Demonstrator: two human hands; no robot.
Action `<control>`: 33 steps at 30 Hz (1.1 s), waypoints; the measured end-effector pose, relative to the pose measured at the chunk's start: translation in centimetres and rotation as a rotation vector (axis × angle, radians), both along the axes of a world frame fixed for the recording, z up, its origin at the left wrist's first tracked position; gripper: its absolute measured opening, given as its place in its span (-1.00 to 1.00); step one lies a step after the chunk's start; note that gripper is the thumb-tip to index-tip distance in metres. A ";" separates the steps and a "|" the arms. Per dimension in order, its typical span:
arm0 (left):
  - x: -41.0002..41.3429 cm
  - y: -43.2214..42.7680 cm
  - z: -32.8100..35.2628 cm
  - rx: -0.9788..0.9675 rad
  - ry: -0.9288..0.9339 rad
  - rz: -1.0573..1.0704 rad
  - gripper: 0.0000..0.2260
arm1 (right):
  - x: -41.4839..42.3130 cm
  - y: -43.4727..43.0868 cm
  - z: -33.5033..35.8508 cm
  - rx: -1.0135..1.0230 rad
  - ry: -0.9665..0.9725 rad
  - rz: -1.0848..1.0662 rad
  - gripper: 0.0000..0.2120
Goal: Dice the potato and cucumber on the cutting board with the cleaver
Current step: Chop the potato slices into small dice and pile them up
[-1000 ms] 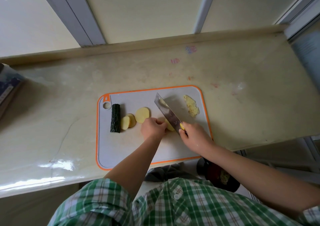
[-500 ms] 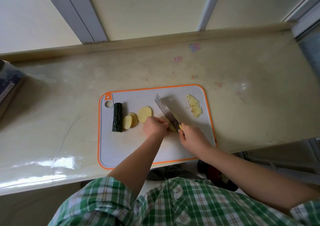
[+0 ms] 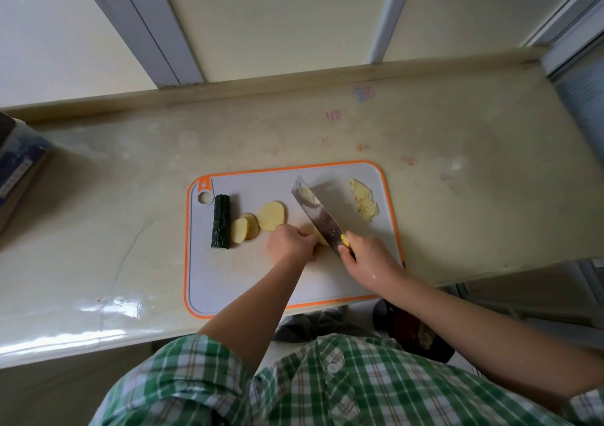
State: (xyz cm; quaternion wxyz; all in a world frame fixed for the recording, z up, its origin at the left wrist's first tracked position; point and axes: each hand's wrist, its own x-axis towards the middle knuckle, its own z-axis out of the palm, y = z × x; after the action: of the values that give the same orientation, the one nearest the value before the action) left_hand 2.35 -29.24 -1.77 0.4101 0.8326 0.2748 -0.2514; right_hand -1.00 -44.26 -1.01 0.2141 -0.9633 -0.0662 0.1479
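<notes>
A grey cutting board [image 3: 248,282] with an orange rim lies on the counter. On its left a dark green cucumber piece [image 3: 221,221] lies lengthwise, with three potato slices [image 3: 270,216] beside it. My left hand [image 3: 291,242] curls over a potato piece [image 3: 321,237], which is mostly hidden under the fingers. My right hand [image 3: 367,257] grips the cleaver [image 3: 317,211] by its handle; the blade slants down against that piece, with potato bits stuck near its tip. A heap of diced potato [image 3: 364,199] lies at the board's right end.
The beige counter [image 3: 114,203] runs to a raised back ledge under a window. A dark box [image 3: 19,174] sits at the far left. The counter ends just right of the board, above a bin [image 3: 421,337] holding scraps.
The cleaver has stayed against the potato piece, its tip shifted slightly; both hands keep their hold. The view has drifted a little.
</notes>
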 end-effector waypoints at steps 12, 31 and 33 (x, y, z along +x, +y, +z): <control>0.6 0.1 -0.4 -0.033 0.031 0.036 -0.83 | -0.7 0.1 -0.7 -0.032 0.048 0.037 -0.84; 1.3 1.4 0.4 0.295 -0.397 -0.637 -0.78 | 2.7 -1.1 3.2 0.289 0.016 -0.274 -0.82; 2.3 1.5 0.4 0.329 -0.514 -1.012 -0.53 | 2.7 -2.1 3.4 0.306 0.038 -0.339 -0.77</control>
State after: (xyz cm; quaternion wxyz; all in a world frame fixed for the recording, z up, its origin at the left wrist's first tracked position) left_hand 4.62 -27.79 -1.39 0.1581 0.9470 -0.2295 -0.1598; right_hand 1.71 -46.34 2.38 0.3808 -0.9139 0.0792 0.1163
